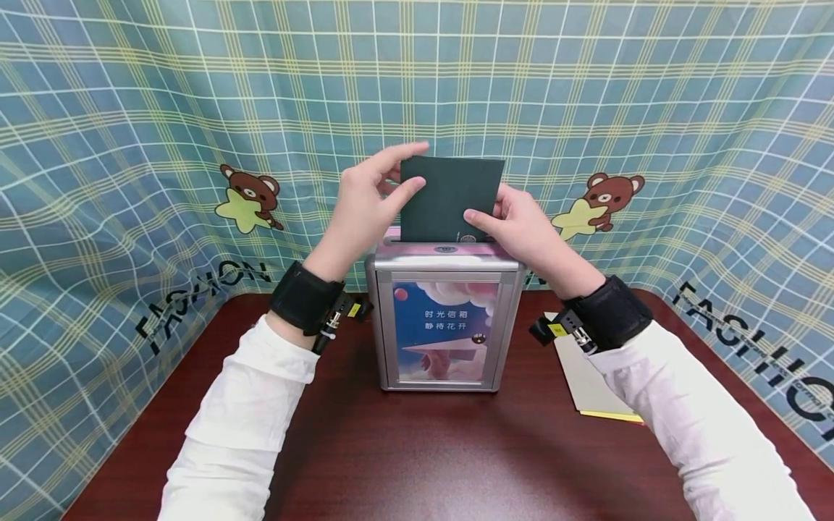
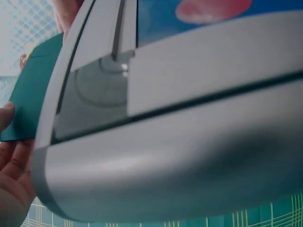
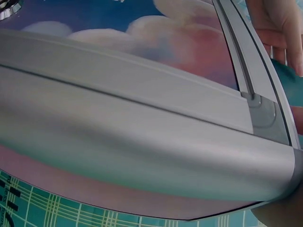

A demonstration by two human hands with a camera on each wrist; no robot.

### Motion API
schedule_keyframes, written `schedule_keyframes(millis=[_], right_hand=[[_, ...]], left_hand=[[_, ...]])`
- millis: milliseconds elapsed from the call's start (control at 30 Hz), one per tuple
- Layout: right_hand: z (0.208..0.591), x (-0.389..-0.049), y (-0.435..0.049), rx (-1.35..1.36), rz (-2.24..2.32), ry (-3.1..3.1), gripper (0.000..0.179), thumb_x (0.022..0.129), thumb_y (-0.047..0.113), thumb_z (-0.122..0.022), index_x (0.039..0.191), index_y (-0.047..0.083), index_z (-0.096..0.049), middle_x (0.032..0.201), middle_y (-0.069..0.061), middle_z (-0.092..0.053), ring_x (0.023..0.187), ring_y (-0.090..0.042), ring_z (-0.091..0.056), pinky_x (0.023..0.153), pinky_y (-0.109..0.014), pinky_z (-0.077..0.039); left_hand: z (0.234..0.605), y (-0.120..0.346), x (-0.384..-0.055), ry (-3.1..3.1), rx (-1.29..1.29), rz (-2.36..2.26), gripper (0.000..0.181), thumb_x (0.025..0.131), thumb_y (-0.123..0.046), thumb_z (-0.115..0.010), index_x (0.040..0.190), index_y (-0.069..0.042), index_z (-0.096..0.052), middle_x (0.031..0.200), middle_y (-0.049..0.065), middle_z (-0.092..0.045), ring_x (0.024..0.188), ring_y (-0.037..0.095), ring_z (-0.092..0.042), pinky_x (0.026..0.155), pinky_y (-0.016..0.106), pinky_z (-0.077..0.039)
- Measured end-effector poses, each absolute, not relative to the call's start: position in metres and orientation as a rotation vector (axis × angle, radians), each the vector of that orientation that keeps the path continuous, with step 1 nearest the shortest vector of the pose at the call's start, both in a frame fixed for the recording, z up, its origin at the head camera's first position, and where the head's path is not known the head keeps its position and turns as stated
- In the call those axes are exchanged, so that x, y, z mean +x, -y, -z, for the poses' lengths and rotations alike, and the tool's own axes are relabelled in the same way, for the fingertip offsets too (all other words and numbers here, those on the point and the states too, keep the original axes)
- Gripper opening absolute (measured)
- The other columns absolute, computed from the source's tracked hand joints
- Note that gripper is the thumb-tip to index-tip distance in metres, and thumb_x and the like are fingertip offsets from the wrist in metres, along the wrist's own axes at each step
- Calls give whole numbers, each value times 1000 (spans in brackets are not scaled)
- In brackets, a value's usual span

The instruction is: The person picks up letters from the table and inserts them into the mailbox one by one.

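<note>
A dark green envelope (image 1: 449,195) stands upright at the top of a silver letter box (image 1: 511,325), its lower edge at the slot. My left hand (image 1: 371,192) holds the envelope's upper left corner, thumb on the front face and index finger stretched along above the top edge. In the left wrist view its other fingers (image 2: 16,163) show beside the envelope's edge. Lower down on the right side, my right hand (image 1: 531,224) pinches the envelope, with the thumb on its front near a small printed emblem. The box hides much of both hands in the wrist views.
Behind my right forearm, a small stack of papers (image 1: 596,376) with pale, yellow and red edges lies on the dark red-brown table (image 1: 430,449). A blue-green checked curtain (image 1: 456,72) with bears and lettering surrounds the table at the back and sides.
</note>
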State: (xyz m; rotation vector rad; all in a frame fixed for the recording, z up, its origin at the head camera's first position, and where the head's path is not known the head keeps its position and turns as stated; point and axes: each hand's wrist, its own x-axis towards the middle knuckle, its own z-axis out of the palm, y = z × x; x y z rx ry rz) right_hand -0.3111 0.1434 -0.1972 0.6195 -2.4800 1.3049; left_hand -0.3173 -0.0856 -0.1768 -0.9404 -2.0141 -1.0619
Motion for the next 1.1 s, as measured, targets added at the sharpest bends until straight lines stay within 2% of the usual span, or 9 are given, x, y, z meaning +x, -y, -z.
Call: schedule_keyframes(millis=[67,267,367,467,567,667,767,933,1100], right_hand=[[198,-310,-144,644,-1301,2449,35,91,27,-62,120,10,-55,75,-9,-67,65,-10,-58,63,-27,-40],[198,-307,-148,741,-1031,2104,47,89,20,-64,134,17,-48,105,-10,-68,78,-12,-65,70,-18,-48],[198,-306,-150,764,-838,1990,38,89,16,-65,126,16,-59,93,-8,-67,74,-15,-63,69,-19,-45],[200,-307,-152,790,-724,1990,23,88,17,-66,111,12,-69,82,-6,-68,68,-14,-62,64,-23,-44],[205,-309,-154,799,-663,2051,16,88,19,-66,100,11,-73,79,-4,-69,66,-12,-62,59,-25,-42],[211,-310,-157,803,-603,2122,14,87,20,-67,96,12,-75,84,-2,-72,67,-11,-62,58,-24,-41],[216,-311,-160,813,-571,2187,13,86,20,-68,94,13,-76,85,-2,-71,71,-13,-61,60,-26,-42],[220,-307,-165,798,-626,2261,13,87,21,-67,93,13,-76,87,-3,-69,78,-15,-58,67,-31,-42],[226,-304,-170,797,-680,2265,12,88,22,-66,93,15,-73,92,-1,-67,80,-12,-52,67,-31,-39]], left_hand=[[178,85,-318,1990,-918,1062,36,87,-19,-67,122,-16,-65,82,3,-58,76,8,-55,74,21,-49],[186,89,-320,2010,-896,1085,30,84,-20,-70,114,-16,-70,71,0,-55,64,8,-52,64,21,-43],[194,90,-323,2024,-915,1119,30,83,-21,-71,113,-17,-71,67,2,-57,60,11,-51,57,22,-37],[203,91,-325,2054,-922,1153,30,82,-22,-72,112,-18,-72,65,3,-61,57,12,-54,53,21,-38],[212,92,-325,2112,-916,1148,30,82,-23,-72,111,-18,-72,67,2,-66,57,11,-57,52,21,-40],[218,93,-324,2171,-903,1116,27,82,-23,-72,109,-18,-73,82,1,-73,68,8,-64,58,21,-44],[220,95,-322,2231,-894,1057,22,85,-23,-70,105,-17,-75,97,1,-73,86,9,-67,66,25,-49],[225,101,-323,2340,-912,981,19,88,-27,-65,99,-16,-76,103,-1,-71,101,10,-60,76,30,-47],[238,110,-325,2345,-979,1077,25,89,-31,-63,108,-18,-73,119,-5,-64,118,10,-50,86,33,-45]])
